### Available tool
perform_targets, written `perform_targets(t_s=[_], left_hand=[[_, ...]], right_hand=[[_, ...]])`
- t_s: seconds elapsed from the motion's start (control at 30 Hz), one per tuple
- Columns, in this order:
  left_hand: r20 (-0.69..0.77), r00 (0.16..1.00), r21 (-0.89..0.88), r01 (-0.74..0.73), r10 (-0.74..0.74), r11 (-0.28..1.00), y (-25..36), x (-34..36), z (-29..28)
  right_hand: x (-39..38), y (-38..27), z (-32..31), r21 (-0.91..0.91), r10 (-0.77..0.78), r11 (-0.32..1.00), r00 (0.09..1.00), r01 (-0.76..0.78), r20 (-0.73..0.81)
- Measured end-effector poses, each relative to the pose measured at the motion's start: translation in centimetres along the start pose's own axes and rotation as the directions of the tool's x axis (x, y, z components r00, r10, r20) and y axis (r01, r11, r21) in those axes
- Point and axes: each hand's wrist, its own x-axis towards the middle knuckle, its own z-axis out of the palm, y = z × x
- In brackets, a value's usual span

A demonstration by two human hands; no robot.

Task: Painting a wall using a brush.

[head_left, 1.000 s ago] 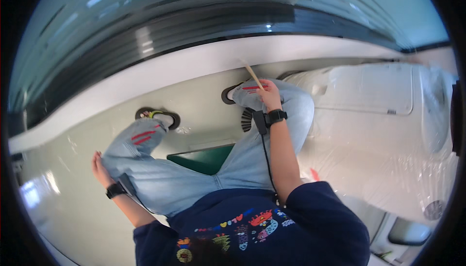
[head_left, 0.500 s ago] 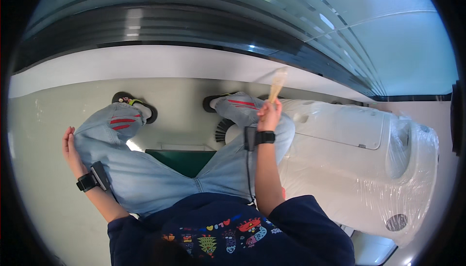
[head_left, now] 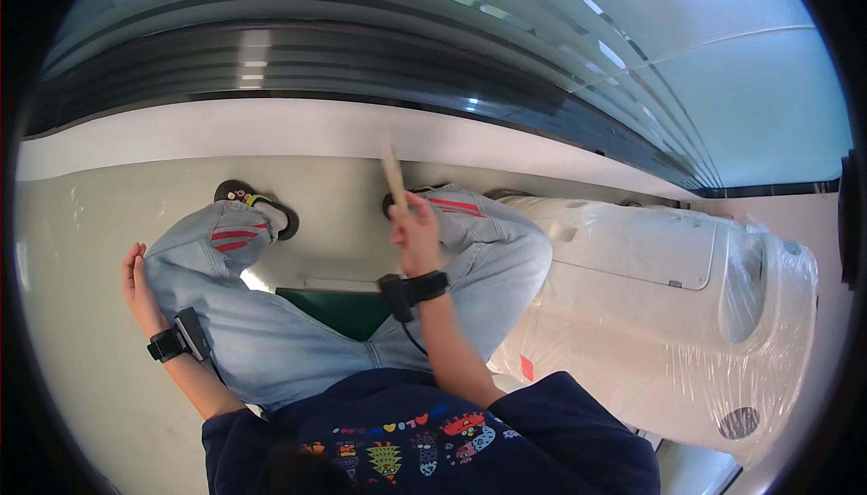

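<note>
Head view: the right hand (head_left: 417,238) is curled around a wooden brush (head_left: 393,174) at upper centre, its blurred tip overlapping the white skirting (head_left: 253,129); the left hand (head_left: 141,287), loosely extended, seemingly empty, lies beside the jeans (head_left: 271,341), floor (head_left: 81,269) stretching leftward.

Landmark: white wall strip (head_left: 226,134). Right grip (head_left: 417,235), a bare hand, on its near side, fingers closed around a slim pale brush (head_left: 393,174); blurred end points toward the strip, contact unclear. Left grip (head_left: 140,292) well apart from the strip, fingers loosely extended beside the jeans (head_left: 271,319). Dark panel (head_left: 298,57) along the strip's far side. Near side, rightward: plastic-wrapped white machine (head_left: 623,296). Green panel (head_left: 339,312) between legs, farther from the strip than the left shoe (head_left: 235,191).
</note>
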Motion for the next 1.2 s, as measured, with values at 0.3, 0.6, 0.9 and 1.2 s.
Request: perform_targets(t_s=[0.3, 0.6, 0.9, 1.2], left_hand=[[-0.034, 0.999, -0.015, 0.005, -0.005, 1.0, -0.3, -0.3, -1.0], [-0.006, 1.0, -0.044, -0.01, 0.01, 0.999, -0.3, -0.1, -1.5], [-0.005, 1.0, -0.104, 0.009, -0.01, 0.995, 0.4, -0.7, -0.1], [-0.004, 1.0, -0.093, 0.023, -0.024, 0.995, 0.4, -0.6, -0.5]], right_hand=[[0.1, -10.5, -15.7, -0.072, -0.305, 0.945, 0.783, 0.318, -0.542], [-0.3, -29.4, -13.2, -0.624, -0.796, 0.557, 0.565, 0.548, -0.215], [3.7, -30.8, -13.8, -0.961, -0.887, 0.065, 0.457, 0.267, 0.067], [3.4, -25.6, -18.6, -0.989, -0.585, 0.055, 0.798, -0.14, -0.145]])
